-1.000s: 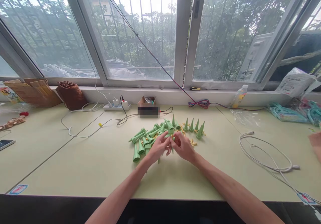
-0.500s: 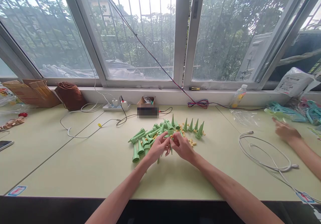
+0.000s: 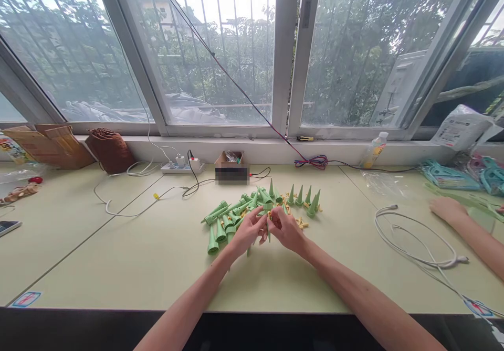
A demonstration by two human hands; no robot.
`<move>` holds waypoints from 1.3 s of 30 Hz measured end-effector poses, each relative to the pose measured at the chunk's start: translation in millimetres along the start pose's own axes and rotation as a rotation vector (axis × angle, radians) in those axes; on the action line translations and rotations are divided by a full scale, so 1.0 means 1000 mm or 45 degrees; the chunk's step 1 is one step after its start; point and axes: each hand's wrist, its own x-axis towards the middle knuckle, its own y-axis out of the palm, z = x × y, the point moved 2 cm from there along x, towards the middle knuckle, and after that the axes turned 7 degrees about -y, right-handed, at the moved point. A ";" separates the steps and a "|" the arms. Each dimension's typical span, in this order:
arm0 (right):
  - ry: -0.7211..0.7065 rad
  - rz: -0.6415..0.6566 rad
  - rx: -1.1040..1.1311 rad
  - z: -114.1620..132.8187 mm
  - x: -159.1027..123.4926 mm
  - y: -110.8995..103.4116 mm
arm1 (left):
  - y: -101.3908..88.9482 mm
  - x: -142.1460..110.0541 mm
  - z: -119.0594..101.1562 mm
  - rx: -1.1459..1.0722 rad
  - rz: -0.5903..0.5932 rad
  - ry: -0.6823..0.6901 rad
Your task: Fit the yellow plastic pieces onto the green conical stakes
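In front of me, my left hand [image 3: 250,230] grips a green plastic spike [image 3: 266,208], its narrow tip pointing down between my hands. Fingers of my right hand [image 3: 289,230] are pinched at a small yellow valve piece [image 3: 270,214] on the side of that spike; they partly cover it. Around my left hand spreads a pile of green spikes [image 3: 213,243] with hollow wide ends. Beyond my right hand several green cones [image 3: 301,197] stand point up. Loose yellow pieces [image 3: 302,224] lie beside my right fingers.
At the right, another person's hand [image 3: 449,210] is near long green strips. A coiled white cable [image 3: 378,225] lies between us. Along the window sill are a power strip [image 3: 169,169], a small box [image 3: 221,159] and a bottle [image 3: 374,151]. A phone [image 3: 8,228] rests far left.
My hands and the spike have hardly moved. At the right, the other person's hand has shifted slightly, and long green strips now show beside it.
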 end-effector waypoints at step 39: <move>0.006 -0.157 -0.148 -0.002 0.000 -0.001 | 0.007 -0.002 -0.003 0.209 -0.020 0.102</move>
